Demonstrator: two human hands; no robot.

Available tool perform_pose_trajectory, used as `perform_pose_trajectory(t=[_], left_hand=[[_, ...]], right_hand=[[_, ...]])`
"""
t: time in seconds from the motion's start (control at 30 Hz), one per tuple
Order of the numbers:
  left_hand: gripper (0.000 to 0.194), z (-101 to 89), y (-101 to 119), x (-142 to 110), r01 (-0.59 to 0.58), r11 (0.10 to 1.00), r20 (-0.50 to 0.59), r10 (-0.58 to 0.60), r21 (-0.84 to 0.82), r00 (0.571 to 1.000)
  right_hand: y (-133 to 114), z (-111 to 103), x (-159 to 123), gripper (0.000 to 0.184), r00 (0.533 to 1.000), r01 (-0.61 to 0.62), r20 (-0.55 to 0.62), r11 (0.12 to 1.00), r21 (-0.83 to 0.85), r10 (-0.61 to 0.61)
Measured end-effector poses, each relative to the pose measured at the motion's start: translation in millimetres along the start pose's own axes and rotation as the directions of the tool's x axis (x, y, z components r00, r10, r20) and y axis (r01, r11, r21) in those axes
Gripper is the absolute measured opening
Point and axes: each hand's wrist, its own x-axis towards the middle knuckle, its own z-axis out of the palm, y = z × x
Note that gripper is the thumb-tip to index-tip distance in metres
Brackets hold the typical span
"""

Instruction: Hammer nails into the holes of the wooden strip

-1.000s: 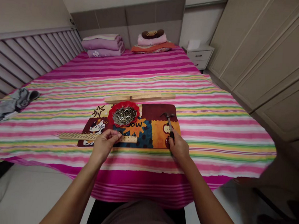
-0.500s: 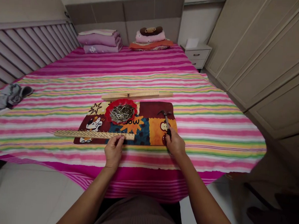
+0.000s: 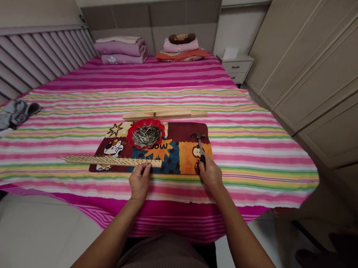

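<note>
A pale wooden strip studded with rows of upright nails lies along the front of a patterned mat. At the strip's front edge, near its right end, my left hand has thumb and fingers pinched together; anything between the fingertips is too small to see. My right hand is wrapped round the dark handle of a claw hammer, its metal head pointing away from me over the mat's right part. Behind the strip, a red scalloped bowl holds a heap of loose nails.
Beyond the mat lie more wooden strips. All of this rests on a bed with a striped cover. Grey clothing lies at the left edge, and folded bedding is stacked by the headboard. Wardrobes stand on the right.
My left hand has shifted slightly right along the strip, its fingertips still pinched there. The right hand and hammer stay almost in place.
</note>
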Motion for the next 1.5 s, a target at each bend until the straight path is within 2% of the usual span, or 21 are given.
perform_pose_trajectory(t=[0.13,0.23,0.33,0.4,0.47,0.53,0.63,0.7,0.97,1.2,1.33,1.5], left_hand=[[0.025,3.4,-1,-1,-0.068,0.995,-0.018,0.07,0.076,0.997],[0.024,5.1,-2,-1,-0.121,0.987,-0.017,0.124,0.108,0.992],[0.023,5.7,-4,-1,-0.185,0.977,0.005,0.186,0.104,0.983],[0.022,5.9,-5,-2,-0.203,0.974,0.008,0.204,0.102,0.979],[0.021,6.1,-6,-2,-0.208,0.972,0.007,0.208,0.106,0.978],[0.02,6.5,-6,-2,-0.214,0.971,0.007,0.215,0.11,0.977],[0.017,7.1,-5,-2,-0.235,0.965,0.019,0.235,0.115,0.972],[0.016,7.3,-5,-2,-0.243,0.962,0.032,0.241,0.125,0.97],[0.014,8.2,-3,-3,-0.234,0.964,0.029,0.233,0.123,0.972],[0.015,9.1,-2,-4,-0.196,0.973,0.03,0.193,0.121,0.981],[0.015,9.1,-2,-3,-0.195,0.973,0.028,0.193,0.119,0.981],[0.017,8.5,-3,-3,-0.184,0.973,0.039,0.18,0.137,0.983]], right_hand=[[3,0,2,0.048,0.999,0.002,-0.036,0.994,0.105,0.002],[2,-6,-11,0.047,0.997,0.018,-0.077,0.944,0.329,0.008],[-10,-20,-44,0.05,0.998,0.019,-0.058,0.769,0.639,0.023],[-22,-31,-73,0.051,0.997,-0.034,0.066,0.6,0.8,-0.032],[-37,-41,-97,0.049,0.968,-0.133,0.216,0.463,0.876,-0.131],[-49,-47,-114,0.044,0.918,-0.197,0.313,0.407,0.892,-0.242],[-63,-46,-124,0.04,0.86,-0.213,0.379,0.435,0.875,-0.34],[-68,-43,-124,0.04,0.845,-0.193,0.389,0.468,0.862,-0.367],[-76,-33,-125,0.038,0.853,-0.118,0.356,0.523,0.844,-0.381],[-77,-41,-126,0.04,0.858,-0.082,0.346,0.565,0.821,-0.379],[-77,-43,-126,0.041,0.884,0.032,0.243,0.569,0.822,-0.4],[-78,-38,-126,0.037,0.852,-0.083,0.345,0.549,0.832,-0.394]])
